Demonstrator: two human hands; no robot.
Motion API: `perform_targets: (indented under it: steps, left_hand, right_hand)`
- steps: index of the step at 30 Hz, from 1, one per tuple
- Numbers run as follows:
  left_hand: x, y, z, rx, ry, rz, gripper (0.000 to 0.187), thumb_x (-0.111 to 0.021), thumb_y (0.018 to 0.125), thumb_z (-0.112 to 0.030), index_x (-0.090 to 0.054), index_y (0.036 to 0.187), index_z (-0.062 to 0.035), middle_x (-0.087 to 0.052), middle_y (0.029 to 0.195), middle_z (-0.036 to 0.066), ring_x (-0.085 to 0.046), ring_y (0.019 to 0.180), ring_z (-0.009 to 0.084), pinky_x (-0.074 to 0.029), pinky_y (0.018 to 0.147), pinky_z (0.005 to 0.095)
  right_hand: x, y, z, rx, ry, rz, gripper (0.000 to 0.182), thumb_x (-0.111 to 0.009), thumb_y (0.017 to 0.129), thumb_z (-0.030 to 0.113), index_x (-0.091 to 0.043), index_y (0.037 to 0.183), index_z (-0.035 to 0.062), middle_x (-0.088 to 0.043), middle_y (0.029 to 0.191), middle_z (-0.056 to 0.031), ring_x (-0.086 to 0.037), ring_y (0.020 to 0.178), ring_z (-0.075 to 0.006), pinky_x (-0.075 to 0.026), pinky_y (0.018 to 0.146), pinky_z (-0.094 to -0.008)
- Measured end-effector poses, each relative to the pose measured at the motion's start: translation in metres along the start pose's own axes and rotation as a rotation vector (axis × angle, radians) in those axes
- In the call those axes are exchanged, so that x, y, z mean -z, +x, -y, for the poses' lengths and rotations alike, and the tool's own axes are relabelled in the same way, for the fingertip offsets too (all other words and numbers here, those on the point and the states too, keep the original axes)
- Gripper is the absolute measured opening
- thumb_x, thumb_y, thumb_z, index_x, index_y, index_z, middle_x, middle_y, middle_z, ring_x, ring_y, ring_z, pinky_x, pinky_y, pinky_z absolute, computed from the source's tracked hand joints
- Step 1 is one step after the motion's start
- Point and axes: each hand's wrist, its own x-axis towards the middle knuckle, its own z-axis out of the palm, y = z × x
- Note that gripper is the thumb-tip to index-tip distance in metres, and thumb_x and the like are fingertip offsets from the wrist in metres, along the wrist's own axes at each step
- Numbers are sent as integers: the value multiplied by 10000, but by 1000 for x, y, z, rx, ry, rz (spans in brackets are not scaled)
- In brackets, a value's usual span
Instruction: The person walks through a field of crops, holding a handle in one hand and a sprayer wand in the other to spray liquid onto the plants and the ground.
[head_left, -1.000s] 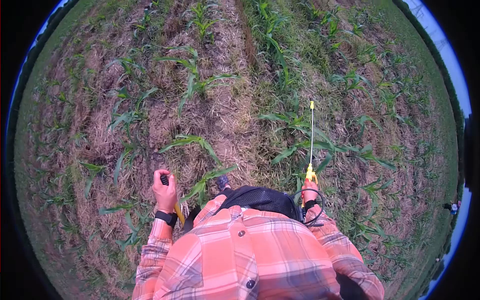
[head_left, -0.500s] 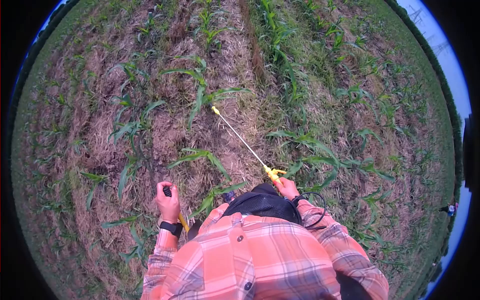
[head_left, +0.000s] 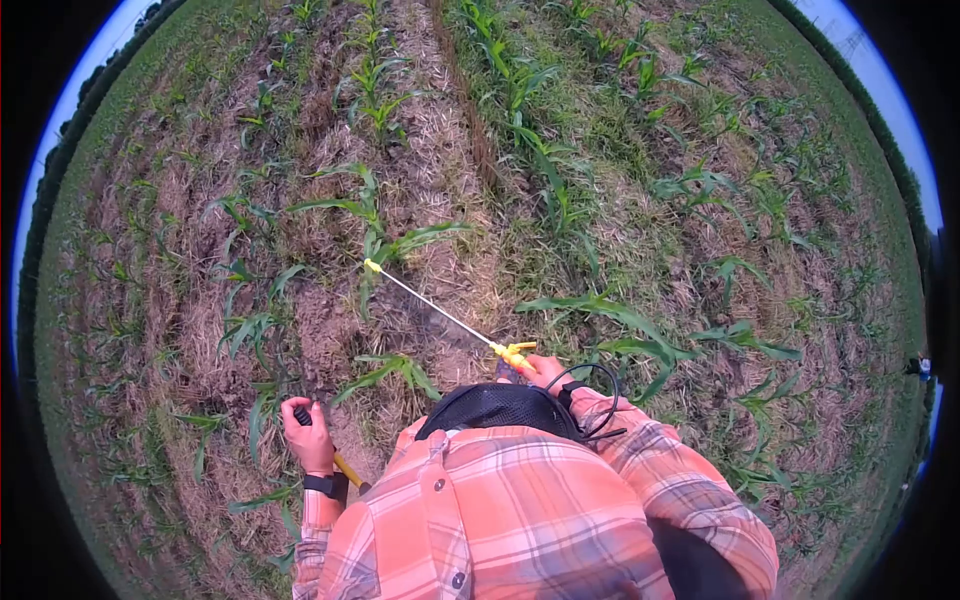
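My right hand is closed round the yellow handle of a spray wand, whose thin white tube slants up and left. Its yellow nozzle hangs close to a young corn plant. On the left, my left hand grips the black end of a pump lever; the lever's yellow bar runs down behind my wrist toward my body. A black hose loops beside my right wrist. Where the lever and hose lead is hidden by my body.
Rows of young corn grow all round, with dry straw and bare soil between them. One corn plant stands just ahead of my waist, and another to the right. A distant person shows at the far right edge.
The wand and its nozzle have swung left and down, the nozzle now lower beside the corn plant. My left hand has shifted down and left, and the view has moved forward along the row.
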Motion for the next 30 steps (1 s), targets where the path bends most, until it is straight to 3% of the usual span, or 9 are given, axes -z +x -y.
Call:
perform_targets:
  steps: [1,5,9,11,14,16,18,22,30]
  left_hand:
    - [-9,7,-3,-14,16,34,99,-529,760,-43,-443,807,-57,-419,658,-2,-375,574,88,-332,527,227]
    - [-41,24,-33,-2,31,94,102,-526,759,-38,-442,817,-48,-410,671,5,-372,592,99,-338,549,236]
    - [-70,42,-49,-36,18,155,103,-524,757,-35,-442,818,-48,-402,671,6,-371,596,97,-339,556,233]
    - [-83,50,-53,-137,32,125,98,-531,758,-54,-448,809,-47,-413,629,11,-375,544,103,-334,504,244]
    - [-100,61,-63,-106,7,183,103,-519,755,-23,-438,815,-43,-400,683,5,-369,591,94,-338,541,234]
    - [-112,69,-66,-85,-40,212,104,-521,753,-18,-437,809,-43,-401,692,0,-363,580,91,-337,532,234]
    - [-123,73,-80,-153,4,211,105,-523,753,-23,-436,810,-44,-401,689,2,-354,563,95,-333,521,238]
    - [-134,88,-73,-200,79,177,105,-523,751,-36,-441,817,-32,-397,644,19,-358,545,114,-328,506,257]
    - [-150,141,-54,-98,18,200,95,-527,750,-40,-454,811,-39,-414,602,9,-379,518,92,-337,481,242]
  right_hand:
    - [-1,6,-15,18,-10,-118,309,-525,770,334,-581,849,41,-586,712,-166,-584,681,-299,-432,607,-373]
    - [19,8,-59,-87,45,-311,307,-532,768,334,-577,823,36,-582,697,-171,-574,656,-300,-427,589,-373]
    - [44,6,-87,-225,60,-427,295,-540,772,323,-575,809,33,-569,614,-105,-558,580,-214,-418,541,-335]
    - [61,1,-90,-309,297,-525,273,-539,782,316,-573,789,46,-551,573,-43,-521,501,-140,-401,473,-288]
    - [67,8,-128,-381,412,-653,291,-549,773,321,-575,821,35,-572,615,-106,-547,571,-201,-424,551,-334]
    - [92,-1,-112,-489,684,-655,276,-538,799,316,-546,755,43,-530,545,-33,-487,450,-122,-377,426,-272]
    - [99,6,-122,-391,794,-809,226,-522,816,270,-510,719,66,-470,498,2,-406,351,-79,-301,302,-230]
    - [121,13,-138,-514,957,-892,264,-500,831,313,-485,737,67,-471,515,3,-398,355,-80,-311,309,-236]
    - [139,54,-119,-574,942,-1035,287,-485,840,317,-444,727,57,-450,500,-23,-386,331,-101,-305,268,-249]
